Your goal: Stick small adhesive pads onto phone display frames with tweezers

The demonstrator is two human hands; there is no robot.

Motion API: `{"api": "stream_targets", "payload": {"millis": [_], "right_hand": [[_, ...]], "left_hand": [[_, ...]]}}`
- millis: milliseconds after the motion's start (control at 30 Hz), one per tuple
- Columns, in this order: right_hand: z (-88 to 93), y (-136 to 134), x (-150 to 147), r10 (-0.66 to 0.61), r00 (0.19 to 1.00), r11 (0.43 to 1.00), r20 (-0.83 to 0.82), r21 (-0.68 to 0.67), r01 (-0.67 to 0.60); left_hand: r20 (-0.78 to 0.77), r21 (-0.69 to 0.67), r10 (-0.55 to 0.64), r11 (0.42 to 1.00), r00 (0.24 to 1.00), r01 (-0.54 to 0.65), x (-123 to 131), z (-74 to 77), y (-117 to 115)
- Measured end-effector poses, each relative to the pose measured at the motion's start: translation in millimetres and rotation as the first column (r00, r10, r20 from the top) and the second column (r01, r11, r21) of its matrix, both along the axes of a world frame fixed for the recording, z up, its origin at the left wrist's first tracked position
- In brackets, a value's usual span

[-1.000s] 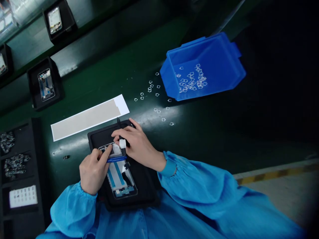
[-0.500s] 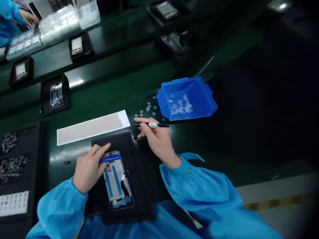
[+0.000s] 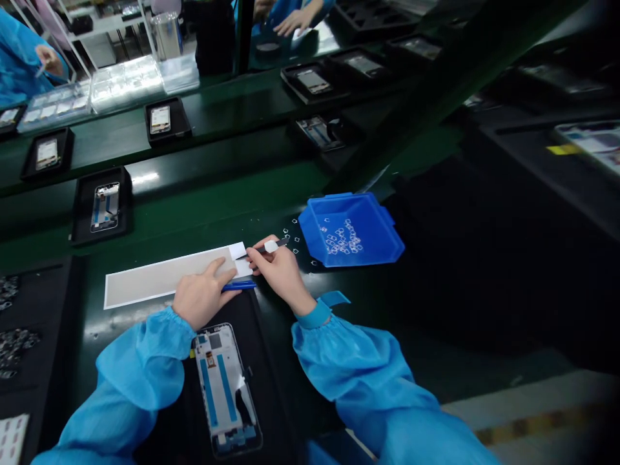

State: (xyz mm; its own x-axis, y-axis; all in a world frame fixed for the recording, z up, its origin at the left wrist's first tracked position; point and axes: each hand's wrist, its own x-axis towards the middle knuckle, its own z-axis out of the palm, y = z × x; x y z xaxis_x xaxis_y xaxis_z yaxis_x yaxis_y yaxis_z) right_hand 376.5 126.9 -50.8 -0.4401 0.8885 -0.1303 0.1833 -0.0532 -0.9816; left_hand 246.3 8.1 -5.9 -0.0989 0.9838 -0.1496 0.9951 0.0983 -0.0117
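Observation:
My left hand (image 3: 202, 296) rests on the right end of a long white-edged grey strip (image 3: 159, 278) and grips a blue stick tool (image 3: 239, 285) under its fingers. My right hand (image 3: 277, 268) is closed on black tweezers with a white band (image 3: 265, 248), their tip touching the strip's white end. Below my hands a phone frame (image 3: 227, 387) with blue strips lies in a black tray (image 3: 274, 381). Both arms wear blue sleeves.
A blue bin (image 3: 349, 230) of small white square parts sits to the right, with loose ones (image 3: 295, 240) scattered beside it. Black trays with phones (image 3: 101, 205) line the belt behind. Black compartments (image 3: 19, 336) lie at left. Other people's hands (image 3: 48, 59) work at the back.
The view tilted up. My left hand left the phone frame and moved up onto the strip. My right hand swung the tweezers left from near the loose parts to the strip's end.

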Motion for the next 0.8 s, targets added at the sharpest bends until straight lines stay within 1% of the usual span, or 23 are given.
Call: {"api": "stream_targets", "payload": {"millis": [100, 167, 300, 467, 633, 733, 800], "right_hand": [[0.0, 0.2, 2.4, 0.01, 0.998, 0.999, 0.061, 0.052, -0.013], [0.7, 0.3, 3.9, 0.022, 0.995, 0.997, 0.094, 0.077, -0.03], [0.0, 1.2, 4.5, 0.03, 0.991, 0.993, 0.132, 0.113, -0.046], [0.3, 3.4, 4.2, 0.014, 0.989, 0.989, 0.147, 0.144, -0.035], [0.9, 2.8, 1.6, 0.024, 0.994, 0.991, 0.103, 0.129, -0.038], [1.7, 4.4, 0.6, 0.016, 1.0, 0.996, 0.025, 0.089, -0.018], [6.6, 4.4, 5.2, -0.007, 0.999, 0.998, -0.033, 0.067, 0.01]], "left_hand": [[-0.016, -0.092, 0.012, 0.996, 1.0, -0.014, 1.9, 6.0, 1.8], [-0.019, -0.121, 0.02, 0.992, 1.0, -0.022, 2.8, 8.3, 3.8], [-0.01, -0.135, 0.023, 0.991, 1.0, -0.025, 3.2, 8.7, 5.1], [-0.013, -0.134, 0.021, 0.991, 1.0, -0.022, 2.8, 8.3, 3.8], [0.009, -0.138, 0.038, 0.99, 0.999, -0.037, 3.9, 8.5, 3.9], [0.036, -0.123, 0.042, 0.992, 0.998, -0.037, 4.6, 6.6, 5.0], [0.067, -0.104, 0.044, 0.994, 0.997, -0.037, 2.9, 6.6, 3.9]]}}
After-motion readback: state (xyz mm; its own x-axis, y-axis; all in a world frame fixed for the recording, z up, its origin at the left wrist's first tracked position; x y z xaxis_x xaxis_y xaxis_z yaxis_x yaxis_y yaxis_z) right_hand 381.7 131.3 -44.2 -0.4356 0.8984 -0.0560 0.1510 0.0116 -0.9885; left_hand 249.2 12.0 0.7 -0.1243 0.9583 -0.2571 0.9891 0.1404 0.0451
